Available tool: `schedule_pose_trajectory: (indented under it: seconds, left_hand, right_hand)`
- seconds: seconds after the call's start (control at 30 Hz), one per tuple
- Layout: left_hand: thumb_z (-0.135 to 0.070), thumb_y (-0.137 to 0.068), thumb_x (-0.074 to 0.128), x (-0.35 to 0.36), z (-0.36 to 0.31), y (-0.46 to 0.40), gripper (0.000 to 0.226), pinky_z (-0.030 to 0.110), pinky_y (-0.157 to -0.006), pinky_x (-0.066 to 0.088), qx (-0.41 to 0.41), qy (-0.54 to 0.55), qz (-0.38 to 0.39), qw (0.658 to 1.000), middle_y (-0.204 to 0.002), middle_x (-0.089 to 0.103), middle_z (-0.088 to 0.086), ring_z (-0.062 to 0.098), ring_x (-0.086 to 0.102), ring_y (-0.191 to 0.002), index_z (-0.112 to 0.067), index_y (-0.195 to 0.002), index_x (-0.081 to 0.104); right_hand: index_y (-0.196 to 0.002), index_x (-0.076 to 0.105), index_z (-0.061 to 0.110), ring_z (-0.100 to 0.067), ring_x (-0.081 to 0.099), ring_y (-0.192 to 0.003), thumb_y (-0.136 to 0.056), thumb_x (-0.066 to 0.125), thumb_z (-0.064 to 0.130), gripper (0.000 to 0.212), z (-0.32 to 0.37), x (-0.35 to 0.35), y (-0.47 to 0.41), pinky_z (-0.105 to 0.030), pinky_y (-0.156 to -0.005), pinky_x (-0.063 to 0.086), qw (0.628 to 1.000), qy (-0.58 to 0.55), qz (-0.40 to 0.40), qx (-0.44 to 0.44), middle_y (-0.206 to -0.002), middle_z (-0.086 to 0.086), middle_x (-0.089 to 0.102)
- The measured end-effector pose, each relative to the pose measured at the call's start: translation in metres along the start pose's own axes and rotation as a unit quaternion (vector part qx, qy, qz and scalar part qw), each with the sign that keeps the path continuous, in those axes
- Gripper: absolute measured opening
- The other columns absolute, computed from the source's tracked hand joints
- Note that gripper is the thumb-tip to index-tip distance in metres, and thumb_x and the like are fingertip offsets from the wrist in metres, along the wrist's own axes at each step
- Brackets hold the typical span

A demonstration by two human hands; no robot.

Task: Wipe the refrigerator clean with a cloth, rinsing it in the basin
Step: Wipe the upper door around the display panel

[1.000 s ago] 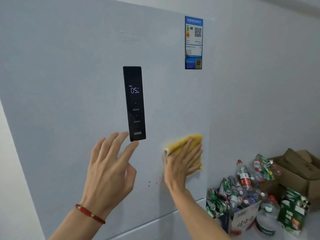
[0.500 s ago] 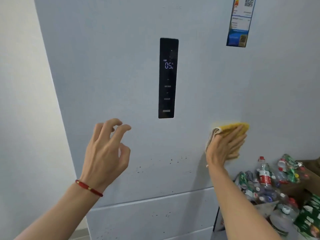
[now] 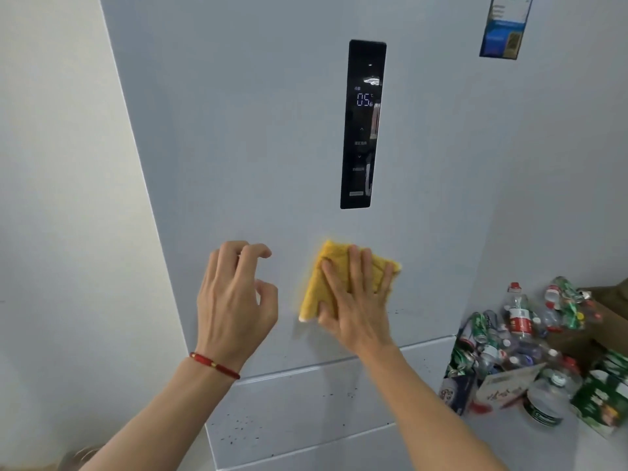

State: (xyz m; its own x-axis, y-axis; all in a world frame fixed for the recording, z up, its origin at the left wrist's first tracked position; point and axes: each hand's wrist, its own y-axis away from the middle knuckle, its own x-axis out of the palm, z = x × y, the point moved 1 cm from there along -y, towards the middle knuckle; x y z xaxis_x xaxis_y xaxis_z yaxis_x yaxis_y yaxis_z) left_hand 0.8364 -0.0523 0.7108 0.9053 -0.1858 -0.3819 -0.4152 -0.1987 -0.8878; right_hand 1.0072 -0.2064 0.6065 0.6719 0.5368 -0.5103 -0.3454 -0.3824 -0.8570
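Observation:
A pale grey refrigerator (image 3: 244,137) fills the view, with a black control panel (image 3: 363,124) reading 05 in the upper door. My right hand (image 3: 356,300) presses a folded yellow cloth (image 3: 319,283) flat against the door below the panel, fingers straight and spread. My left hand (image 3: 234,297) hovers just left of the cloth with fingers loosely curled, holding nothing; a red bracelet circles its wrist. Dark specks dot the drawer front (image 3: 306,413) below. No basin is in view.
A blue energy label (image 3: 504,27) sticks at the door's upper right. To the right of the fridge lies a heap of crushed bottles and cans (image 3: 516,338) with cartons and a cardboard box (image 3: 608,311). A white wall (image 3: 61,198) stands on the left.
My right hand has slid the cloth leftward across the door, from near the right edge to under the control panel. My left hand has stayed raised, its fingers curling more.

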Motion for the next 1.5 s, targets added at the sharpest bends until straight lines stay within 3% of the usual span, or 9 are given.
schedule_pose_trajectory:
  seconds: [0.1, 0.27, 0.5, 0.7, 0.87, 1.03, 1.2, 1.33, 1.5]
  left_hand:
    - [0.006, -0.073, 0.057, -0.014, 0.022, 0.024, 0.042, 0.036, -0.075, 0.048, -0.03, 0.021, -0.018, 0.999, -0.108, 0.054, 0.007, 0.026, 0.054, -0.095, -0.005, -0.113, 0.064]
    - [0.017, -0.07, 0.063, -0.032, 0.06, 0.058, 0.071, 0.041, -0.089, 0.048, -0.192, 0.078, -0.038, 0.978, -0.129, 0.041, 0.011, 0.028, 0.049, -0.107, -0.008, -0.135, 0.048]
    - [-0.024, -0.084, 0.046, -0.055, 0.095, 0.058, 0.048, 0.032, -0.091, 0.045, -0.387, 0.207, -0.05, 0.897, -0.124, 0.059, -0.001, 0.019, 0.053, -0.116, -0.025, -0.131, 0.056]
    - [-0.032, -0.087, 0.04, -0.046, 0.102, 0.055, 0.041, 0.051, -0.102, 0.048, -0.431, 0.251, -0.045, 0.866, -0.114, 0.067, -0.006, 0.011, 0.059, -0.109, -0.025, -0.121, 0.064]
    - [-0.03, -0.09, 0.041, -0.049, 0.102, 0.063, 0.041, 0.048, -0.098, 0.051, -0.439, 0.258, -0.028, 0.86, -0.114, 0.067, -0.006, 0.014, 0.06, -0.109, -0.025, -0.123, 0.064]
    - [-0.033, -0.089, 0.039, -0.065, 0.113, 0.071, 0.044, 0.041, -0.09, 0.053, -0.454, 0.264, -0.003, 0.851, -0.112, 0.068, -0.003, 0.021, 0.061, -0.11, -0.025, -0.126, 0.061]
    - [-0.037, -0.09, 0.042, -0.066, 0.125, 0.063, 0.039, 0.047, -0.098, 0.051, -0.452, 0.249, 0.02, 0.856, -0.11, 0.068, -0.007, 0.014, 0.063, -0.105, -0.028, -0.123, 0.061]
    - [-0.026, -0.103, 0.044, -0.056, 0.128, 0.065, 0.027, 0.033, -0.089, 0.048, -0.43, 0.222, 0.039, 0.874, -0.11, 0.064, -0.012, 0.015, 0.061, -0.108, -0.026, -0.125, 0.059]
    - [-0.023, -0.104, 0.042, -0.05, 0.127, 0.081, 0.028, 0.031, -0.085, 0.045, -0.431, 0.207, 0.073, 0.875, -0.115, 0.063, -0.005, 0.016, 0.06, -0.107, -0.024, -0.128, 0.057]
  right_hand:
    - [-0.165, -0.009, 0.026, -0.042, -0.012, -0.158, -0.094, 0.047, 0.063, 0.097, -0.065, -0.009, 0.011, -0.074, -0.118, -0.013, 0.963, -0.058, -0.009, 0.264, -0.17, -0.017, -0.022]
    - [-0.165, -0.012, 0.033, -0.029, -0.013, -0.16, -0.094, 0.021, 0.044, 0.079, -0.014, -0.018, -0.036, -0.072, -0.12, -0.002, 0.718, -0.281, -0.143, 0.621, -0.173, -0.008, -0.019]
    - [-0.167, 0.009, 0.018, -0.052, -0.001, -0.156, -0.1, 0.036, 0.049, 0.078, 0.203, 0.005, -0.036, -0.077, -0.118, -0.002, 0.967, -0.126, -0.04, 0.219, -0.169, -0.031, 0.0]
    - [-0.161, 0.037, 0.034, -0.026, 0.022, -0.159, -0.092, 0.061, 0.046, 0.074, 0.143, 0.021, -0.004, -0.062, -0.124, 0.015, 0.98, 0.003, -0.033, -0.196, -0.171, -0.003, 0.024]
    - [-0.166, 0.01, 0.019, -0.042, -0.004, -0.159, -0.097, 0.039, 0.048, 0.08, 0.038, 0.012, 0.018, -0.072, -0.122, -0.002, 0.989, -0.025, -0.041, 0.142, -0.171, -0.024, 0.003]
    - [-0.166, -0.001, 0.015, -0.036, -0.008, -0.16, -0.097, 0.029, 0.057, 0.086, 0.119, 0.006, -0.035, -0.073, -0.12, 0.002, 0.815, -0.203, -0.13, 0.526, -0.172, -0.021, -0.008]
    - [-0.166, 0.009, 0.016, -0.05, -0.001, -0.157, -0.098, 0.039, 0.045, 0.08, 0.257, 0.03, -0.013, -0.073, -0.12, -0.004, 0.98, -0.102, -0.02, 0.169, -0.171, -0.025, -0.004]
    - [-0.161, 0.036, 0.031, -0.028, 0.015, -0.16, -0.092, 0.062, 0.034, 0.074, 0.216, 0.044, 0.021, -0.062, -0.126, 0.006, 0.992, -0.04, -0.018, -0.119, -0.173, -0.004, 0.015]
    - [-0.165, 0.013, 0.019, -0.041, 0.001, -0.159, -0.098, 0.042, 0.047, 0.079, 0.073, 0.039, 0.055, -0.072, -0.122, 0.0, 0.995, -0.023, -0.029, 0.091, -0.172, -0.022, 0.002]
